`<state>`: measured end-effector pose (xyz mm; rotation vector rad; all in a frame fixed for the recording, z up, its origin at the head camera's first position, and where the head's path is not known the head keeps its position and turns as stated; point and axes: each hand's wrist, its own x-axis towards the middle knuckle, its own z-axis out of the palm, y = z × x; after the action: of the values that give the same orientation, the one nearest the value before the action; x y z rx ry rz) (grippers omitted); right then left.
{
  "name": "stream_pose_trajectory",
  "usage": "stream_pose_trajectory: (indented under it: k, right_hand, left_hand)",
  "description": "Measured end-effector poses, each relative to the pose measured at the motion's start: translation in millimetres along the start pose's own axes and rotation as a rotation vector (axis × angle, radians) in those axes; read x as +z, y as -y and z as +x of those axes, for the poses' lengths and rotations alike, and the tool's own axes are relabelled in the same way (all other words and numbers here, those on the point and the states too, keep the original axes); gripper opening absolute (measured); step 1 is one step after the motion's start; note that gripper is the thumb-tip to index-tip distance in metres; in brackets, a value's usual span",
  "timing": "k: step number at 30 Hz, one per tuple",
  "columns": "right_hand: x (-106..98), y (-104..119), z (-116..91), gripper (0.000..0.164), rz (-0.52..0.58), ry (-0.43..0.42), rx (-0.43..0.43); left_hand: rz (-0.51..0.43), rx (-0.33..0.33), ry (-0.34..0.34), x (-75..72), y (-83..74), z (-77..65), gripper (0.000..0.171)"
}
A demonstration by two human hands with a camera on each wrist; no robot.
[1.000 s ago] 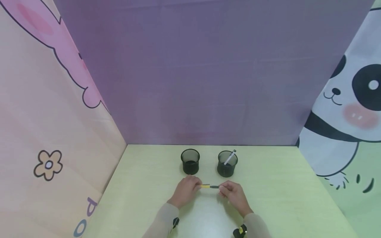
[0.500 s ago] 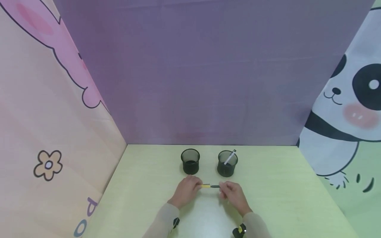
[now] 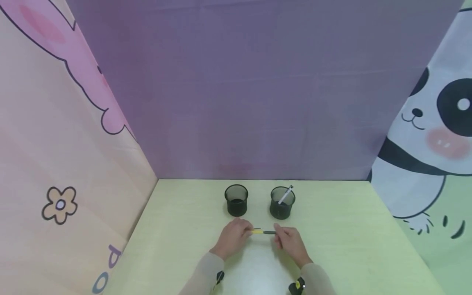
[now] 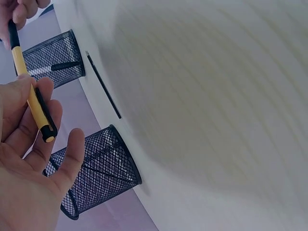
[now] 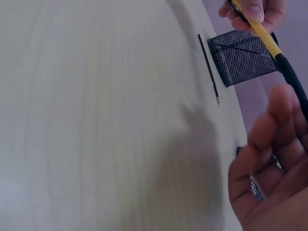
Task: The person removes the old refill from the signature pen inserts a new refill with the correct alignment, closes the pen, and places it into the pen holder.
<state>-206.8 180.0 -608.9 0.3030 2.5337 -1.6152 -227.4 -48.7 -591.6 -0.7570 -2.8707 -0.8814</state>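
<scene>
A yellow ballpoint pen (image 3: 257,232) with a black grip section is held level between both hands, above the table. My left hand (image 3: 232,238) pinches its yellow barrel between thumb and fingers, close to the black clip end, as the left wrist view shows. At the other end, my right hand (image 3: 293,245) holds the black grip section (image 5: 290,77) by the fingertips. Beyond the hands, a thin black pen refill (image 4: 103,84) with a silvery tip lies on the table.
Two black mesh pen cups stand behind the hands: a left cup (image 3: 236,207) and a right cup (image 3: 281,211). A white pen (image 3: 285,195) leans in the right one. The pale wooden table (image 3: 184,221) ends at a purple backdrop (image 3: 236,102), with printed cloths at both sides.
The right hand's fingers have shifted slightly on the pen's black end, with slightly more of it showing. The left hand and pen have barely moved; the cups stay put.
</scene>
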Motion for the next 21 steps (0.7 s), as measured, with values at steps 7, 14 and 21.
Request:
stream_pose_trajectory:
  k: [7,14,21]
  right_hand:
    - [-4.0,-3.1,0.0,0.029,0.102,0.029,-0.007]
    - [-7.8,-4.4,0.1,0.014,0.142,0.009,-0.058]
    - [-7.9,-5.1,0.6,0.016,0.11,0.024,-0.058]
  left_hand:
    - [-0.007,-0.01,-0.019,0.0,0.8,-1.0,0.007]
    - [-0.006,-0.009,-0.04,-1.5,2.9,-0.8,0.006]
    - [-0.02,-0.036,-0.024,-0.6,3.2,-1.7,0.006]
